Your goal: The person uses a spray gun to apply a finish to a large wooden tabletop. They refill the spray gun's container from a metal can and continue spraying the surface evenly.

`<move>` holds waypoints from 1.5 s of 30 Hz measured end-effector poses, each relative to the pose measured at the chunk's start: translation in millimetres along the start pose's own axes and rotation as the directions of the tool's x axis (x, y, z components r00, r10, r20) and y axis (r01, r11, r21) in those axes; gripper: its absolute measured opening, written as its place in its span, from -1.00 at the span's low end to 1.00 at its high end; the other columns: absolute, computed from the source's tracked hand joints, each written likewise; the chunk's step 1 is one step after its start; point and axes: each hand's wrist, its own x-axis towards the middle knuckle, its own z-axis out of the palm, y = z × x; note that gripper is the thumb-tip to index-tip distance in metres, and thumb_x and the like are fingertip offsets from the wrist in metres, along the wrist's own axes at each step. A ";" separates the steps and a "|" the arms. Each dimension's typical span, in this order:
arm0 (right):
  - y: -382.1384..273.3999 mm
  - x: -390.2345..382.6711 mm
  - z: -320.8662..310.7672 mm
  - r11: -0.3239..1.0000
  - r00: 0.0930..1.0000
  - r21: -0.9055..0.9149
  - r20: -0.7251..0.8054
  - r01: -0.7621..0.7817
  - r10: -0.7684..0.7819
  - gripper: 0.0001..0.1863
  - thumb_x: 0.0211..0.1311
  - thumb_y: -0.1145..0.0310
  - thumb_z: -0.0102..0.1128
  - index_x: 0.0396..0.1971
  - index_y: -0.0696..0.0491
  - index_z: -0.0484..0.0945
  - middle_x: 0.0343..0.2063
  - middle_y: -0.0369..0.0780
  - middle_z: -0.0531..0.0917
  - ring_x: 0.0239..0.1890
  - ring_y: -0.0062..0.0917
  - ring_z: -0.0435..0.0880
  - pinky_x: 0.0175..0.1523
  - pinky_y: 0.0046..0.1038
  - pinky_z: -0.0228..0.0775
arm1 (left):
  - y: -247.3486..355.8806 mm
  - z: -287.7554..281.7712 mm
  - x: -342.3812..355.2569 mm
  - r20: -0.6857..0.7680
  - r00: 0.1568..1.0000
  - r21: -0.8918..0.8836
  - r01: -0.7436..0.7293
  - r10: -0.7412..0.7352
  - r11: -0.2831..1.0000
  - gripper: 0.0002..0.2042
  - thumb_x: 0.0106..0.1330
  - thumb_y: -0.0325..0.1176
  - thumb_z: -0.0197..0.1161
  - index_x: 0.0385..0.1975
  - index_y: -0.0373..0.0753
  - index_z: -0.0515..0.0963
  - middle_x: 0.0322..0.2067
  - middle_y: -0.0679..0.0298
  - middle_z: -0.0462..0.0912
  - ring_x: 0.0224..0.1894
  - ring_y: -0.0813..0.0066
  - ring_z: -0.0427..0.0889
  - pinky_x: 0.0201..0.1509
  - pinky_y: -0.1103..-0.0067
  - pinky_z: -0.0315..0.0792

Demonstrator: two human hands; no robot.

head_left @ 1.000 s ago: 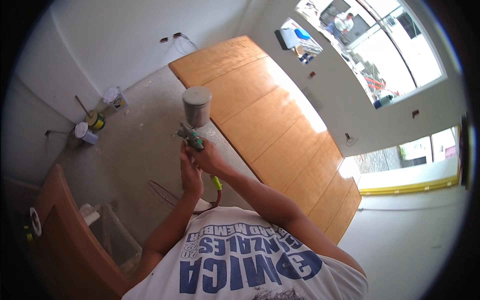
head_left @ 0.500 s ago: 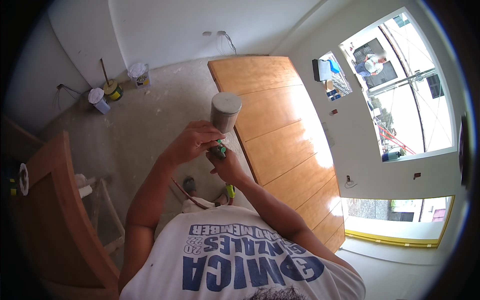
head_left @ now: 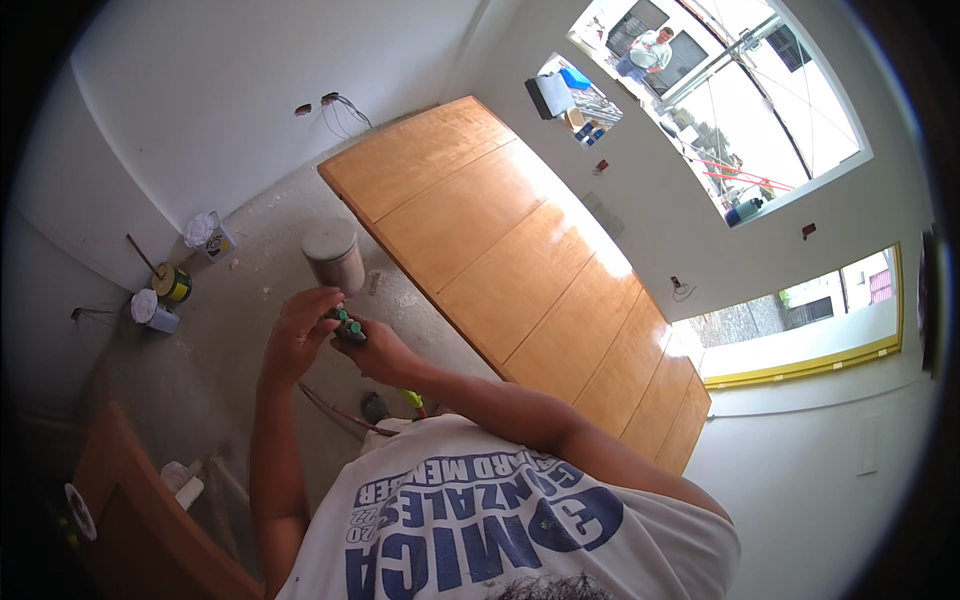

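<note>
My right hand (head_left: pixel 378 352) grips the handle of a spray gun (head_left: pixel 346 326), which has green knobs and a lidded silver cup (head_left: pixel 334 262) on top. My left hand (head_left: pixel 300 330) has its fingers curled on the gun's front, just under the cup, partly hidden there. A reddish hose (head_left: pixel 325 404) with a lime-green fitting (head_left: pixel 411 398) runs below the gun by my shoe. Beside my hands a large glossy wooden panel (head_left: pixel 470 245) with grooved sections stretches diagonally.
Paint containers, including a yellow-banded tin (head_left: pixel 173 285), stand along the left wall. A wooden door (head_left: pixel 120 500) and wooden frame are at lower left. A person (head_left: pixel 645 55) is outside the window opening (head_left: pixel 750 110). Yellow trim (head_left: pixel 800 368) edges another opening.
My left hand has risen from below the gun to its front under the cup. The gun now sits further left and clear of the panel's edge, and the view has swung slightly.
</note>
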 end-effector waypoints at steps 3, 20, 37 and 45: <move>-23.4 8.0 -12.2 0.999 1.000 0.044 -0.001 -0.002 0.002 -0.59 0.40 0.20 0.26 0.06 0.18 0.48 -0.48 -0.23 0.59 -0.56 -0.58 0.59 -0.43 -0.41 0.55 | -47.6 36.2 -46.1 -0.404 0.859 -0.278 0.211 -0.314 0.937 -0.51 0.50 -0.16 0.10 0.34 -0.25 0.34 0.35 0.10 0.33 0.30 0.18 0.44 0.39 0.27 0.31; -155.7 143.7 -142.0 0.960 0.932 -0.156 -0.245 0.233 -0.266 -0.68 0.32 0.27 0.34 -0.14 0.24 0.59 -0.37 -0.22 0.69 -0.46 -0.56 0.67 -0.45 -0.52 0.59 | -188.3 64.5 -377.0 0.188 0.491 0.390 0.757 -0.851 0.524 -0.66 0.30 -0.11 0.34 -0.18 -0.30 0.68 -0.20 -0.12 0.70 -0.08 -0.11 0.68 -0.09 0.18 0.50; -42.5 412.0 -195.5 0.971 0.998 -0.229 0.034 0.064 -0.058 -0.55 0.29 0.10 0.35 -0.05 0.18 0.61 -0.38 -0.19 0.69 -0.39 -0.54 0.68 -0.41 -0.47 0.59 | -131.6 39.2 -284.9 -0.462 0.177 0.197 0.976 -0.869 0.094 -0.37 0.53 0.04 0.08 -0.52 -0.53 0.58 -0.57 -0.26 0.55 -0.44 -0.30 0.58 -0.33 0.07 0.33; -2.5 531.2 -276.6 0.949 0.999 -0.314 0.020 0.045 -0.040 -0.60 0.29 0.16 0.34 -0.04 0.15 0.61 -0.52 -0.25 0.62 -0.57 -0.62 0.56 -0.48 -0.51 0.45 | -199.2 34.8 -150.1 -0.317 0.117 0.338 0.941 -0.941 0.003 -0.38 0.51 0.06 0.12 -0.48 -0.54 0.59 -0.55 -0.27 0.55 -0.41 -0.30 0.62 -0.30 0.10 0.38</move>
